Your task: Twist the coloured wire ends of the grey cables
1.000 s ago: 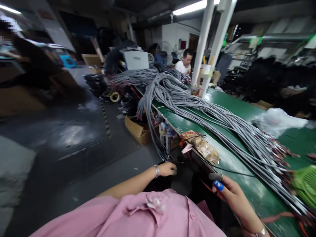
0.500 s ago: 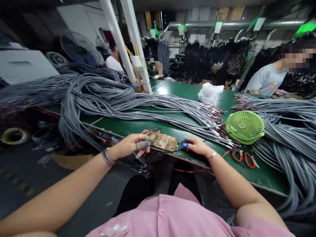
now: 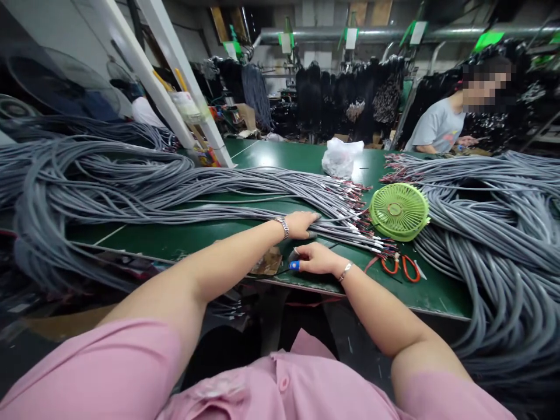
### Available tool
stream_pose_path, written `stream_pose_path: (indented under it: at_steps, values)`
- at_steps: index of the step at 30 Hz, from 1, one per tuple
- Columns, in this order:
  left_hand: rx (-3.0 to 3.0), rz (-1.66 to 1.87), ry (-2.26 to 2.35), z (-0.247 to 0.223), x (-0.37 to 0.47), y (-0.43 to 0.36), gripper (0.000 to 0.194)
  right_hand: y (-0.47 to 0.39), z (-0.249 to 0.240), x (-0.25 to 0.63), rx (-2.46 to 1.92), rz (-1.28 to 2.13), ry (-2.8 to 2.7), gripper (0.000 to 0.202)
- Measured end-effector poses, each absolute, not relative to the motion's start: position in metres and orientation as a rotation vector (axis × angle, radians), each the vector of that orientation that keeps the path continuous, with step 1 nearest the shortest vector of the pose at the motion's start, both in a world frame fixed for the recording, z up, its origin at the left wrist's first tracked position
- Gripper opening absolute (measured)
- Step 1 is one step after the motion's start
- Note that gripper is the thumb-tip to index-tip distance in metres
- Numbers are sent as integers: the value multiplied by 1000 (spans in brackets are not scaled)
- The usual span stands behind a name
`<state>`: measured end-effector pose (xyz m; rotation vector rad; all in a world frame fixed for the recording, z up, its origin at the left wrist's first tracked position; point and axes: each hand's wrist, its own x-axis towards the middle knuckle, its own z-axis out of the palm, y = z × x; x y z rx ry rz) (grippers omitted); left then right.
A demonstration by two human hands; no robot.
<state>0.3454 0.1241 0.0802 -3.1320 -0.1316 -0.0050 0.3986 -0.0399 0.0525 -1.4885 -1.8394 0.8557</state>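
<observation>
My left hand (image 3: pixel 301 225) reaches over the near edge of a bundle of grey cables (image 3: pixel 245 213), its fingertips at the cables and its thumb apart from them. Whether it touches a single cable is hard to make out. Just below it, my right hand (image 3: pixel 318 258) is curled above the table edge, with a blue wrap (image 3: pixel 294 265) on one digit. A thin black cord (image 3: pixel 282 272) runs out to the left from its pinched fingers. A brown, taped cardboard-like piece (image 3: pixel 268 261) lies left of that hand, partly hidden by my left forearm.
A green fan (image 3: pixel 399 211) stands on the green table (image 3: pixel 258 154) beside the cable ends. Orange-handled scissors (image 3: pixel 410 268) lie near the front edge. More grey cables (image 3: pixel 490 233) hang over at the right. A white plastic bag (image 3: pixel 342 157) sits farther back; a co-worker (image 3: pixel 440 119) is beyond.
My left hand has left the brown piece and moved right and forward to the grey cables. My right hand stays near the table edge. The view has swung to the right.
</observation>
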Motion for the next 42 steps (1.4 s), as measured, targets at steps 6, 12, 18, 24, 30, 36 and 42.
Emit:
stream_pose_path:
  at_steps: [6, 12, 18, 24, 30, 36, 42]
  values:
    - [-3048, 176, -122, 81, 356, 118, 46, -43, 56, 399, -1496, 838, -1904, 22]
    - [-2985, 100, -102, 80, 347, 102, 29, -43, 55, 401, -1477, 849, -1893, 23]
    - [-3035, 156, -202, 90, 342, 89, 48, -43, 55, 401, -1413, 867, -1845, 24]
    - [-3003, 183, -231, 100, 338, 84, 29, -35, 51, 402, -1355, 910, -1891, 31]
    - [-2983, -257, -302, 141, 316, 87, 27, -31, 52, 402, -1302, 1093, -1876, 41]
    - [-3009, -1003, -554, 230, 243, 91, 20, -30, 48, 406, -1349, 1140, -1872, 44]
    - [-2775, -2124, -643, 301, 138, 97, 26, -30, 50, 406, -1397, 1123, -1825, 48]
